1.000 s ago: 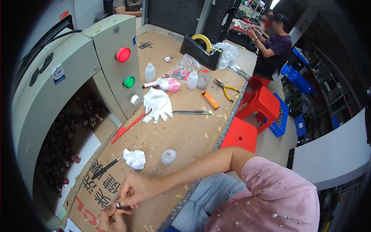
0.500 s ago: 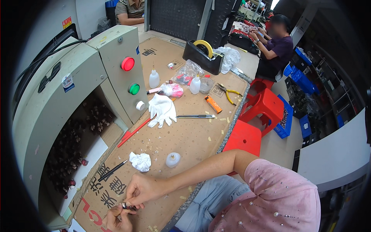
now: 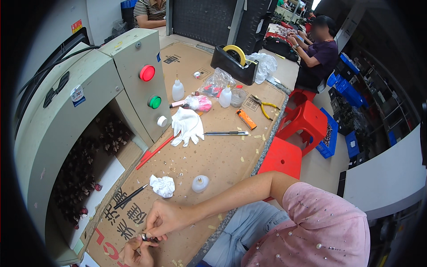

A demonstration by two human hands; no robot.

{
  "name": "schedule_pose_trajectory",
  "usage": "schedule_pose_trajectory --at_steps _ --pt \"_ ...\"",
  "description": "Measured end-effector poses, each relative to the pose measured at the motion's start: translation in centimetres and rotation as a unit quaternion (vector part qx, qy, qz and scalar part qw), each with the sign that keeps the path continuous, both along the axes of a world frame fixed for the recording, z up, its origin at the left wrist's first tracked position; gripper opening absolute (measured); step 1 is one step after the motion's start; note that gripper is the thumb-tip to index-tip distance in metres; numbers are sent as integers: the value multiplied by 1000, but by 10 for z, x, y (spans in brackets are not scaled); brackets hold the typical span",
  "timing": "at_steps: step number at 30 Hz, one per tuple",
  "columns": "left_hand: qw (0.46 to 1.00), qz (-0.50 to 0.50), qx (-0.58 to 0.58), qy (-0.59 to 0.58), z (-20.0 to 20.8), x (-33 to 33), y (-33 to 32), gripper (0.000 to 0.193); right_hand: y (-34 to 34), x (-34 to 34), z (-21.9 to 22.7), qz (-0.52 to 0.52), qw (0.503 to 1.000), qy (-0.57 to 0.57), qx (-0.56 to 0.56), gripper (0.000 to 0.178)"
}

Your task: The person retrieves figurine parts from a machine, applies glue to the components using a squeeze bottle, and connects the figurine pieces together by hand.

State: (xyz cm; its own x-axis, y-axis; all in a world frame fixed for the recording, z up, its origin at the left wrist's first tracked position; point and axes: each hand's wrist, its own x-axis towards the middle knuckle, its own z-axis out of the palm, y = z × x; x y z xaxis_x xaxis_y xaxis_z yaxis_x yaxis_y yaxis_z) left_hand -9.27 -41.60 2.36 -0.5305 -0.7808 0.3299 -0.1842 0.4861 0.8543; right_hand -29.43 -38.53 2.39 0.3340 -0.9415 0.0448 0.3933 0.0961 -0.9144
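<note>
Cardboard (image 3: pixel 213 155) covers the whole bench in front of you, and the grey machine cabinet (image 3: pixel 66 111) with its red button (image 3: pixel 147 73) and green button (image 3: pixel 154 102) stands along your left. Down at the near edge, both your hands are on one small job. Your right hand (image 3: pixel 165 219) reaches across with fingers curled, its tips pinching a small dark part with a bit of metal shine (image 3: pixel 147 237). Your left hand (image 3: pixel 133 253) sits just beneath, fingers closed up around the same part from below, though the frame edge cuts off most of it. So the piece is held between both hands, just above the cardboard's printed corner.

How far along? My read is mid-step: the part is gripped and being worked, not set down, and I see no finished pieces laid out near you, so I cannot tell how many are done.

Tools wait untouched. The white glove (image 3: pixel 187 126) lies flat at mid-bench, the red stick (image 3: pixel 155 152) beside it, the craft knife (image 3: pixel 224 133) to its right. Nearer you, the crumpled white tissue (image 3: pixel 162 185), the thin black pen (image 3: pixel 131 196) and the small clear bottle lying on its side (image 3: pixel 199 183) rest just beyond your right hand. Far end: tape dispenser (image 3: pixel 231 60), pliers (image 3: pixel 264 107), orange lighter (image 3: pixel 246 119).
</note>
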Motion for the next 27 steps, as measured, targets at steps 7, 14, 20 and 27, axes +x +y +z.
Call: schedule_pose_trajectory --at_steps 7,14,20,27 --pt "998 9 -51 40 6 1 2 10 -1 3 3 17 1000 4 -2 15" --pt "997 34 -55 40 11 -10 0 8 2 -2 2 21 1000 3 14 15" --pt "998 28 -19 48 11 1 1 8 1 5 3 37 999 5 28 15" --pt "998 32 -36 35 10 -6 -5 9 -3 1 0 23 999 18 31 16"
